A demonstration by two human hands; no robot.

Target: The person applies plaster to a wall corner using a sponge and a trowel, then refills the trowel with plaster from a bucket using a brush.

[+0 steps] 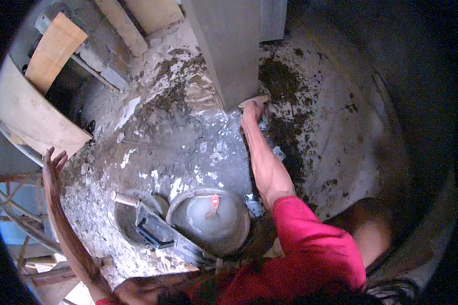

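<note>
My right hand (252,113) reaches forward to the foot of a grey plastered column (234,56). Its fingers are closed on a pale, flat, thin-edged piece (261,99) held against the column's lower end; its exact kind is hard to make out. Out to the left, my left hand (55,166) is raised with its fingers apart and nothing in it, near a curved pale board (35,117). Close in front of me stands a round bucket (174,214) of cloudy grey water, with a red-handled brush (215,201) in it.
Left of the bucket is another container (118,222) with a pale cylindrical handle (125,199) across its rim. A dark tool with a loop-like handle (155,233) lies between them. Wet debris (285,81) and plaster splashes cover the floor. Planks (56,51) and blocks lean at the far left.
</note>
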